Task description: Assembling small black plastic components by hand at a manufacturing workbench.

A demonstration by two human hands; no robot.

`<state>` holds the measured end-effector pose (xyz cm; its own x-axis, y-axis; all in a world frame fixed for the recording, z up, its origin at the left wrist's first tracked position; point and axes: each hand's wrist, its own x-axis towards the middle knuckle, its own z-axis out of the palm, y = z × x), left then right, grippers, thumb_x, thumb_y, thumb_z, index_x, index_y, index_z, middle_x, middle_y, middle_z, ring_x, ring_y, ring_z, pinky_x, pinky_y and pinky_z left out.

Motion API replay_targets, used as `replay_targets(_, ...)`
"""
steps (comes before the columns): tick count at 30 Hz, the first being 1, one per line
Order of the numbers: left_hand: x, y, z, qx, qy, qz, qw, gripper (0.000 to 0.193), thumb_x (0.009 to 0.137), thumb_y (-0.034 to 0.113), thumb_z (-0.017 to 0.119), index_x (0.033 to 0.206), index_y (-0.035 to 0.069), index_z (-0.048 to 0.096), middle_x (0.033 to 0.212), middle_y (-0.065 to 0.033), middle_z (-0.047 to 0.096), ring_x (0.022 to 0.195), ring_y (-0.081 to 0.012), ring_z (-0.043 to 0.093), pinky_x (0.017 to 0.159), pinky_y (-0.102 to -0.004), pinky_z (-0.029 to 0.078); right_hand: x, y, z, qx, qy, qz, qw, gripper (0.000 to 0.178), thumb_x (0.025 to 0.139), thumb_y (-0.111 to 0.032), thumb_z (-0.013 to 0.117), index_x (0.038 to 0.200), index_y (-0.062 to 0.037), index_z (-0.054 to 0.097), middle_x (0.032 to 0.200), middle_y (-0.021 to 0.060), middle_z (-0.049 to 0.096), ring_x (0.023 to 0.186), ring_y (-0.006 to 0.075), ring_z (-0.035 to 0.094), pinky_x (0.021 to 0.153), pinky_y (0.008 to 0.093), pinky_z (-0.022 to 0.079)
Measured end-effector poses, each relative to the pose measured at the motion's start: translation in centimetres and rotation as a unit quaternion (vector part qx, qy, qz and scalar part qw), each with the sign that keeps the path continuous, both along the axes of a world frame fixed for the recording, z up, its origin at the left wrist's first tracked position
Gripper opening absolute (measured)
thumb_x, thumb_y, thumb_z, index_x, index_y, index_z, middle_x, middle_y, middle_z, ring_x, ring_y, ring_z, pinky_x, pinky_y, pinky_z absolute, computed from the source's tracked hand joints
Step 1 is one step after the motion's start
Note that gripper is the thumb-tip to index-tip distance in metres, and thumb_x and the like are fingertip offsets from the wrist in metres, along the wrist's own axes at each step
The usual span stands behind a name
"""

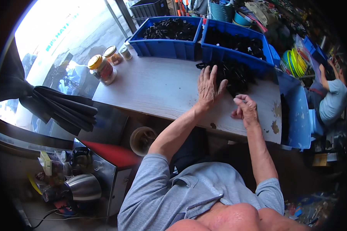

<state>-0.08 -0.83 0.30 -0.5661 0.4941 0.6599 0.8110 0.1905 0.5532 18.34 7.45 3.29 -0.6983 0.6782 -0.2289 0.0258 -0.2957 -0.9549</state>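
Observation:
A loose heap of small black parts (pixel 239 75) lies on the pale table (pixel 150 84), against the front of a blue bin; their exact kind is too dark to tell. My left hand (pixel 207 87) reaches to the heap's left edge, palm down with fingers stretched out, and appears to hold nothing. Just below the heap, nearer to me, my right hand (pixel 246 111) has its fingers curled and the thumb drawn in. Whatever those fingers may hold is hidden or too small to make out.
Two blue bins, a left one (pixel 165 50) and a right one (pixel 216 53), hold black parts at the table's far side. Lidded jars (pixel 103 70) stand left. A light blue bin (pixel 298 115) adjoins the right edge. A metal kettle (pixel 84 187) sits lower left; another person (pixel 332 96) sits far right.

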Motion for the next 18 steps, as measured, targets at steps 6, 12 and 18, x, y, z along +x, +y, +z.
replay_targets(6,-8.2,-3.1,5.3,0.076,0.115,0.031,0.990,0.083,0.086,0.041,0.080,0.148,0.000,0.042,0.142,-0.0315,0.047,0.133,-0.0487,0.045,0.112,-0.0531,0.038,-6.1,-2.6,0.6,-0.002,0.002,0.091,0.996,0.034,0.089,-0.020,0.078,0.114,-0.0016,0.064,0.062,0.0005,0.057,0.051,0.0122,0.062,0.050,0.0321,0.060)
replay_targets(12,-19.9,-4.8,10.6,-0.007,0.185,0.163,0.969,0.091,0.086,0.064,0.071,0.148,0.003,0.045,0.138,-0.0293,0.052,0.129,-0.0470,0.048,0.108,-0.0537,0.040,-12.5,-4.2,0.2,-0.008,0.022,0.188,0.982,0.038,0.089,-0.021,0.079,0.114,-0.0001,0.059,0.059,0.0011,0.058,0.051,0.0144,0.065,0.046,0.0299,0.057)
replay_targets(18,-27.4,-2.4,12.7,-0.154,0.163,0.208,0.952,0.099,0.080,0.076,0.068,0.152,0.012,0.045,0.137,-0.0258,0.054,0.127,-0.0434,0.052,0.098,-0.0566,0.049,-16.2,-4.0,0.6,-0.019,0.027,0.215,0.976,0.038,0.090,-0.021,0.078,0.114,0.0013,0.059,0.059,0.0009,0.058,0.053,0.0146,0.066,0.048,0.0309,0.057)
